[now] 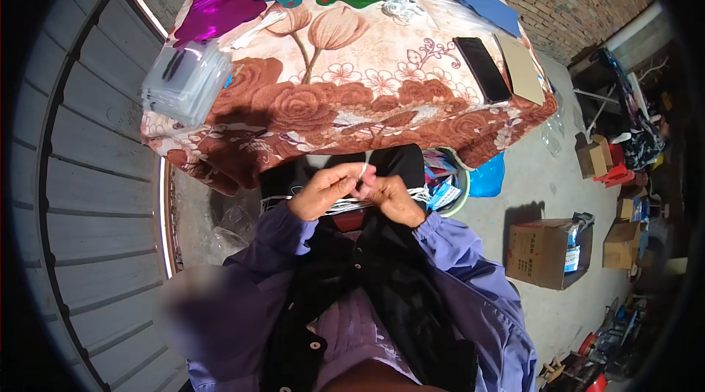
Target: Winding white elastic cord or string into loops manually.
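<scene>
White cord (365,169) points toward the tabletop's near edge (345,139) — pinched where left hand (327,190) and right hand (396,197) meet, both closed on it, neither nearer.

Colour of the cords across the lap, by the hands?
White; the cords show best in the head view.

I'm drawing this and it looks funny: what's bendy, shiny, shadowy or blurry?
Head view: fisheye bends the wall panels; glare shines on the magenta sheet; shadow darkens the left front of the tablecloth; a lower-left smudge is too blurred to name.
</scene>
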The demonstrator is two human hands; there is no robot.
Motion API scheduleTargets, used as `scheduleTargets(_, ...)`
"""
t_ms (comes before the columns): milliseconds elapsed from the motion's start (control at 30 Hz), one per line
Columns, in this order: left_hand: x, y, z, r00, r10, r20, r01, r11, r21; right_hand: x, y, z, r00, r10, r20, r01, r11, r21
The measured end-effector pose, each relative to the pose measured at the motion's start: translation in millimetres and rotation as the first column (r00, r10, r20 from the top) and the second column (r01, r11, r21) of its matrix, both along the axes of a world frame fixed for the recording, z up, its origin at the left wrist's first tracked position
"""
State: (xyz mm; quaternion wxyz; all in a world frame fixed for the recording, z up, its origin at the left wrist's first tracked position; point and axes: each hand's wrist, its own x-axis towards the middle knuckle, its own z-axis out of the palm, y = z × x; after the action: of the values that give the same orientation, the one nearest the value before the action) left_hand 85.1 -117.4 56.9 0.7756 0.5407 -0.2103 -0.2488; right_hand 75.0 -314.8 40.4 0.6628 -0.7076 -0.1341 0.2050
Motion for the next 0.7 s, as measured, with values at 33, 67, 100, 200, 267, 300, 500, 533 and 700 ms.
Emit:
scheduleTargets(33,1,-1,0,0.999,0.043,0.011,-0.043,0.999,0.024,-1,-3,4,0.991,0.085,0.104,-0.081,0.996,-0.045)
scheduleTargets(67,1,0,0,0.996,0.075,0.04,-0.076,0.996,0.038,-3,-2,6,0.97,0.228,0.083,-0.206,0.955,-0.213)
scheduleTargets(100,1,0,0,0.982,0.098,0.163,-0.129,0.974,0.189,-2,-4,11,0.971,0.23,0.07,-0.224,0.971,-0.081)
scheduleTargets(200,2,3,0,0.925,-0.185,0.331,-0.039,0.822,0.568,7,-12,21,0.993,-0.082,0.088,0.072,0.991,0.114)
scheduleTargets(267,1,4,0,0.965,-0.258,0.042,0.249,0.955,0.159,12,-13,24,0.96,-0.257,0.107,0.259,0.966,0.003)
scheduleTargets(300,1,4,0,0.98,-0.194,0.039,0.194,0.981,-0.014,10,-11,25,0.981,-0.166,0.098,0.164,0.986,0.032)
scheduleTargets(500,0,5,1,0.971,-0.197,0.136,0.167,0.965,0.204,7,-9,25,0.997,-0.05,0.059,0.045,0.996,0.082)
scheduleTargets(533,1,5,2,0.94,-0.317,0.129,0.256,0.9,0.353,7,-10,25,0.973,-0.229,0.002,0.225,0.958,0.179)
scheduleTargets(700,0,6,8,0.996,0.074,-0.042,-0.074,0.997,-0.005,10,-12,25,0.974,0.224,0.047,-0.216,0.968,-0.127)
